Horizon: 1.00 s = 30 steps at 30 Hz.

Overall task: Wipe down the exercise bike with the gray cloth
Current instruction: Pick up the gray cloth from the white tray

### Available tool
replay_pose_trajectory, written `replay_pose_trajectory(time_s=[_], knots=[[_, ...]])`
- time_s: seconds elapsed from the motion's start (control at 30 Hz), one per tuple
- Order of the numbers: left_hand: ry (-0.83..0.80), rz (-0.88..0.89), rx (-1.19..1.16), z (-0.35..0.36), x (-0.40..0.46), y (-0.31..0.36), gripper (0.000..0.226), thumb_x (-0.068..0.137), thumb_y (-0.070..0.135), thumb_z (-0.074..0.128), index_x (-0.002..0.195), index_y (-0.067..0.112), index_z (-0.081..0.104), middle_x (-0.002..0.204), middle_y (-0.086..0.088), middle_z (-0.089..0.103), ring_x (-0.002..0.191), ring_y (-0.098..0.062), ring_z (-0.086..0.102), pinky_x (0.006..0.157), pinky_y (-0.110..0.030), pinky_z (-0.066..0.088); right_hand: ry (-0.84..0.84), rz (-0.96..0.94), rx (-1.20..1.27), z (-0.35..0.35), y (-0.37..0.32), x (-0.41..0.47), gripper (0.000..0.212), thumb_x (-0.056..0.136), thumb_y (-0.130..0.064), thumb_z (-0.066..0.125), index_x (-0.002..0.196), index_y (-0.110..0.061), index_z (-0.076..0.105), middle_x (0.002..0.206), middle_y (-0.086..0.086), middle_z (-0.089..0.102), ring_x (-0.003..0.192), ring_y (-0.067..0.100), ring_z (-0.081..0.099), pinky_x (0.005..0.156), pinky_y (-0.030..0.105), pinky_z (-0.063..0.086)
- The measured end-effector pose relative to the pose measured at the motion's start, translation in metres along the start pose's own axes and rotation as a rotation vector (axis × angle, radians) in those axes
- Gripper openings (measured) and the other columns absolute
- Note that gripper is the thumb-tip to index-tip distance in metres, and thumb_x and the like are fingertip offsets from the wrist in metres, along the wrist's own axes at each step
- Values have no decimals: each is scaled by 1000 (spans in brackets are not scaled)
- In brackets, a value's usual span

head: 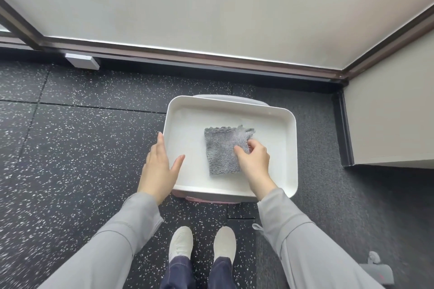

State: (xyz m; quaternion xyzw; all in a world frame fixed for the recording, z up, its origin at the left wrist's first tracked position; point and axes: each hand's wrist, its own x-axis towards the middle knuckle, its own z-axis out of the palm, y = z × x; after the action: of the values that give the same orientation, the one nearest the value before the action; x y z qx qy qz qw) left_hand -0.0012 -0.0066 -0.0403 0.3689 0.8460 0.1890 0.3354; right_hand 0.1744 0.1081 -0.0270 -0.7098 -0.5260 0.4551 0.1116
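Note:
A folded gray cloth [220, 150] lies flat in a white rectangular tray [281, 124]. My right hand [254, 159] rests on the cloth's right edge, fingers pinching its fabric. At the tray's left rim, my left hand [158, 166] has its fingers spread, with the thumb over the rim and the palm against the outer side. The exercise bike itself is not clearly in view; only a grey part [378, 270] shows at the bottom right corner.
The tray sits on a low white stand [211, 198] over black speckled rubber flooring. A window with a dark frame [187, 51] runs along the far wall. A pale cabinet [389, 119] stands at the right. My two shoes [202, 244] are just below the tray.

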Motion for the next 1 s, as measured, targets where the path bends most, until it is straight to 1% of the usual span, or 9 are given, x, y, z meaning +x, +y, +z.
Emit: replay_pose_trajectory(time_s=[0.1, 0.23, 0.4, 0.47, 0.6, 0.67, 0.8, 0.93, 1.0], knots=[[-71, -24, 49, -20, -2, 7, 80, 92, 44, 46, 149, 17, -3, 153, -10, 22, 140, -26, 24, 112, -47, 26, -49, -64, 140, -14, -24, -13, 27, 84, -21, 66, 109, -13, 61, 98, 0, 58, 92, 18, 52, 82, 27, 42], [-10, 31, 44, -56, -10, 37, 65, 94, 41, 44, 147, 15, 16, 150, -6, 28, 138, -23, 27, 114, -44, 25, -137, -125, 357, -41, -67, -41, 20, 87, -12, 63, 105, -18, 58, 98, 14, 63, 86, 22, 59, 76, 37, 50], [-37, 114, -254, -98, -30, 113, 44, 96, 38, 42, 134, 15, 45, 138, -3, 48, 130, -18, 40, 110, -35, 31, -243, -187, 671, -90, -127, -91, 22, 88, -4, 60, 102, -21, 58, 92, 1, 66, 79, 14, 64, 70, 28, 53], [-198, 20, -516, -117, -42, 149, 43, 96, 45, 39, 125, 17, 55, 129, -2, 58, 123, -21, 50, 106, -37, 38, -297, -185, 787, -112, -149, -113, 24, 89, -3, 59, 109, -16, 58, 101, 5, 66, 84, 17, 64, 71, 29, 54], [-738, -190, -1161, -152, -70, 201, 53, 93, 53, 39, 123, 14, 59, 124, -11, 64, 116, -28, 59, 101, -41, 44, -391, -175, 1012, -153, -179, -153, 29, 88, 1, 56, 114, -12, 55, 111, 16, 64, 97, 30, 63, 91, 49, 49], [-760, -157, -1251, -165, -82, 218, 48, 94, 42, 44, 127, 8, 55, 129, -16, 59, 120, -31, 55, 105, -45, 40, -383, -208, 1038, -171, -184, -167, 31, 87, 0, 59, 115, -14, 57, 109, 15, 66, 94, 28, 66, 87, 47, 53], [-498, 6, -1203, -183, -106, 245, 28, 90, 8, 55, 117, 0, 58, 118, -19, 63, 101, -28, 63, 83, -38, 56, -89, -240, 852, -201, -177, -190, 29, 85, -5, 65, 108, -23, 60, 110, 8, 65, 93, 20, 66, 76, 33, 56], [-363, 172, -934, -187, -145, 275, 20, 86, 0, 60, 102, 9, 66, 91, -6, 69, 81, -16, 67, 74, -35, 56, 303, -324, 332, -222, -167, -213, 32, 84, -16, 67, 115, -23, 61, 106, -11, 59, 93, 1, 52, 82, 19, 40], [-322, 276, -798, -185, -166, 294, 23, 84, 0, 61, 102, 13, 68, 83, 2, 70, 74, -8, 67, 67, -23, 56, 381, -374, 227, -231, -168, -228, 32, 84, -15, 66, 115, -19, 63, 103, -8, 60, 89, 2, 53, 79, 14, 38]])
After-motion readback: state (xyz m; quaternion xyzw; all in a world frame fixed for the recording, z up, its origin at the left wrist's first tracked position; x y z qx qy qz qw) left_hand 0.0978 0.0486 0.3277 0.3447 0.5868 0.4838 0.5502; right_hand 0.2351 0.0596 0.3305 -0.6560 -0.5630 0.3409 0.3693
